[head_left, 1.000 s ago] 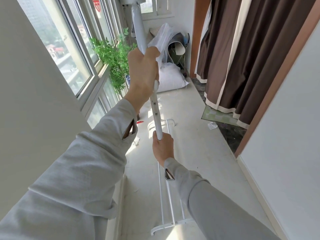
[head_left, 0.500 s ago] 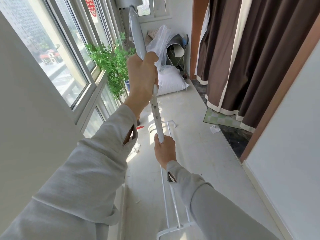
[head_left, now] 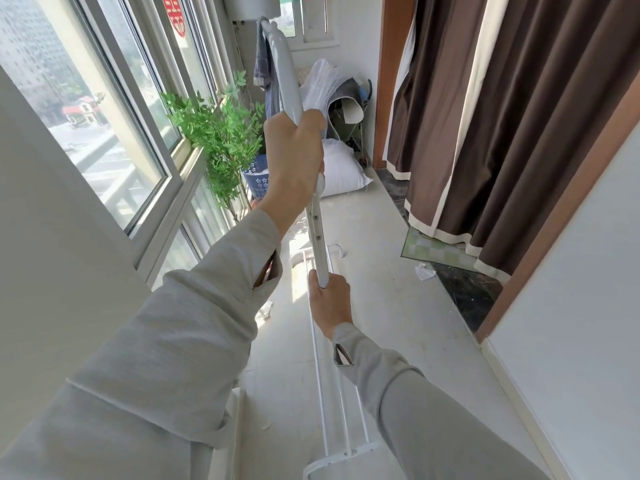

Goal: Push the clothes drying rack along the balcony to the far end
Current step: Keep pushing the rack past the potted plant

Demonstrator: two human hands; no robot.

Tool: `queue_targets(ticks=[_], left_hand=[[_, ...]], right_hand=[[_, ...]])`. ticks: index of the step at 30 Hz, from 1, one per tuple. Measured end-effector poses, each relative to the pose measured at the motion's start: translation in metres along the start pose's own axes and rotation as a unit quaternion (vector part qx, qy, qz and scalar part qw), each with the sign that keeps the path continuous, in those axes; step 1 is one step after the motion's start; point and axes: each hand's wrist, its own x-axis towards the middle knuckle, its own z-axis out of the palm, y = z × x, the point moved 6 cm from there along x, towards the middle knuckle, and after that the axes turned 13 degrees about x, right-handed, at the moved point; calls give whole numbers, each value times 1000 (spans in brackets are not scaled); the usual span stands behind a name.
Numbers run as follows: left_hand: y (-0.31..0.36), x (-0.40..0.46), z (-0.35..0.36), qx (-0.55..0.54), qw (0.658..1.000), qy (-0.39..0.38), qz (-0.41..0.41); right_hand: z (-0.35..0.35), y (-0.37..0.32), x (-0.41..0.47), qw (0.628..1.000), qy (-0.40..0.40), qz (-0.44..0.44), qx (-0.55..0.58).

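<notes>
The white metal drying rack stands in front of me, its upright pole running up the middle of the view and its thin base rails lying along the pale balcony floor. My left hand is wrapped around the thicker upper part of the pole. My right hand grips the pole lower down, just under the section with small holes. A dark cloth hangs near the pole's top. The far end of the balcony lies ahead, past the rack's curved front foot.
Tall windows line the left side, with a leafy plant in a blue pot. White sacks and a folded stroller fill the far end. Brown curtains hang right; a green mat and paper scrap lie below.
The view has advanced along the balcony; plant, sacks and curtains appear nearer. The pole's top and the hanging cloth have come into sight. Both hands keep the same grip.
</notes>
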Motion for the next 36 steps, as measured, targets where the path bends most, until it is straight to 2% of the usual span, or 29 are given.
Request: queue_targets(ticks=[16,25,36], left_hand=[[-28,91,32,10,999,46,-24],[-42,124,43,8,999,46,-23],[-54,164,41,8,999,45,-6]], right_hand=[[23,13,106,998,-43,-47,5],[32,20,139,998,-46,-44,-10],[53,23,176,999,-37,-15,33]])
